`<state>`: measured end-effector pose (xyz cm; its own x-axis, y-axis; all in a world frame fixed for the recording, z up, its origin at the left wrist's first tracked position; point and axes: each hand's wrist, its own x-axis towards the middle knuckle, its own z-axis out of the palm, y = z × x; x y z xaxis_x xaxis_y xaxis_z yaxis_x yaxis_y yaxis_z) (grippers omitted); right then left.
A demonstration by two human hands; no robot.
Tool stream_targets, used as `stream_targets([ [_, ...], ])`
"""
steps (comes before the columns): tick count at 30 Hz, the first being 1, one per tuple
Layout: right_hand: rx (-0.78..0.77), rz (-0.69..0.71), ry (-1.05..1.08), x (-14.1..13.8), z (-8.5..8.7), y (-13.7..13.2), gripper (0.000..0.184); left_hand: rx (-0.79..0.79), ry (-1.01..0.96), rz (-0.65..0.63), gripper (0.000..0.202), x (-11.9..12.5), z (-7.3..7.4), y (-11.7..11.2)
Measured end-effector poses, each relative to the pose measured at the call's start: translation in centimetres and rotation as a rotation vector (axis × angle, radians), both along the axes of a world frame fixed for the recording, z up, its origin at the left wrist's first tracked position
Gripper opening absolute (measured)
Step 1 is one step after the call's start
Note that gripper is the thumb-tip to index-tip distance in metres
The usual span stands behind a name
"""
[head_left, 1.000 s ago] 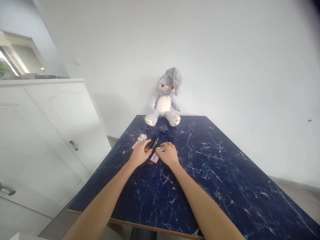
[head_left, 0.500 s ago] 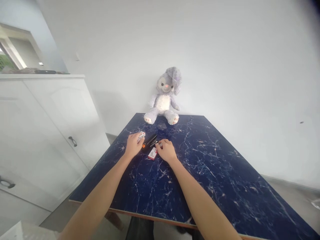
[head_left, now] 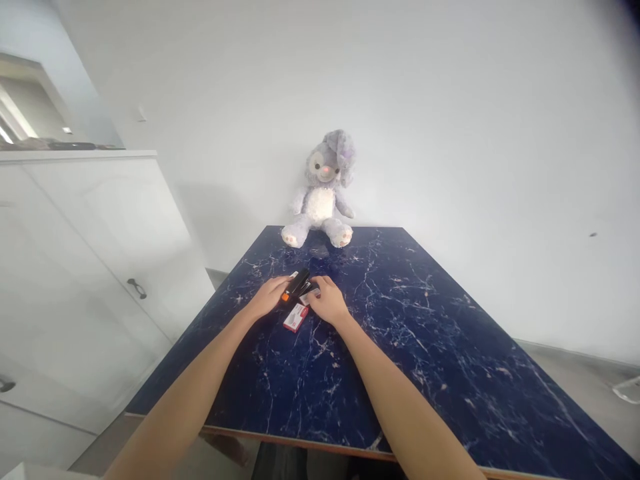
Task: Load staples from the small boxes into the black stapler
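In the head view a black stapler (head_left: 299, 284) with an orange end lies slantwise on the table between my hands. My left hand (head_left: 269, 297) is close against its left side, with fingers closed. Past those fingertips shows a bit of a small white box (head_left: 294, 274), mostly hidden. My right hand (head_left: 327, 300) is closed on a second small white box (head_left: 309, 297), right of the stapler; its fingers cover part of the box. A red and white staple box (head_left: 295, 317) lies flat in front of the stapler, with neither hand touching it.
A grey plush toy (head_left: 320, 200) sits at the table's far edge against the white wall. The dark blue marble-patterned table (head_left: 400, 347) stretches toward me and to the right. A white cabinet (head_left: 100, 267) stands to the left.
My left hand has moved in and lower beside the stapler, and its box now shows less. The red and white staple box sits nearer me. The view has shifted slightly.
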<state>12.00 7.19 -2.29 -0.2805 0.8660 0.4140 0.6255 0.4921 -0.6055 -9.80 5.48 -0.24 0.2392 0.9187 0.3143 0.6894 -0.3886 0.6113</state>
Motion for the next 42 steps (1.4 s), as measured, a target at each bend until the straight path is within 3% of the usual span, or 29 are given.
stream_targets([
  [4,-0.039,0.038,0.054,0.8,-0.2,0.2,0.044,-0.008,0.045,-0.186,0.043,1.4,1.2,-1.4],
  [7,-0.073,0.114,0.080,2.4,-0.4,0.0,0.047,0.036,0.133,-0.194,0.048,2.3,1.7,-2.0],
  [11,-0.176,0.222,0.132,6.5,0.1,-1.2,0.054,0.010,0.146,-0.292,0.060,4.0,1.6,-2.8],
  [15,-0.294,0.341,0.032,10.4,1.8,-2.3,0.066,-0.030,0.174,-0.400,0.068,6.1,1.2,-3.9],
  [18,-0.346,0.402,-0.031,11.7,2.8,-2.4,0.045,-0.017,0.194,-0.358,0.069,6.9,0.8,-4.2],
  [22,-0.286,0.319,-0.080,11.9,3.0,-2.0,0.029,0.007,0.209,-0.240,0.069,6.6,0.4,-4.0],
  [24,-0.266,0.281,-0.090,11.9,2.8,-1.8,0.027,-0.005,0.219,-0.240,0.065,6.4,0.5,-3.8],
  [27,-0.289,0.260,-0.059,12.2,2.5,-1.6,0.034,-0.042,0.225,-0.298,0.062,6.4,0.6,-3.7],
  [33,-0.312,0.280,0.004,12.3,2.3,-1.6,0.072,-0.033,0.235,-0.364,0.074,6.9,0.1,-3.5],
  [37,-0.380,0.337,-0.021,12.5,2.8,-1.7,0.068,-0.031,0.225,-0.372,0.075,7.3,-0.1,-3.8],
  [42,-0.412,0.353,-0.005,12.7,3.2,-1.7,0.060,0.021,0.205,-0.272,0.071,7.8,-0.4,-4.1],
])
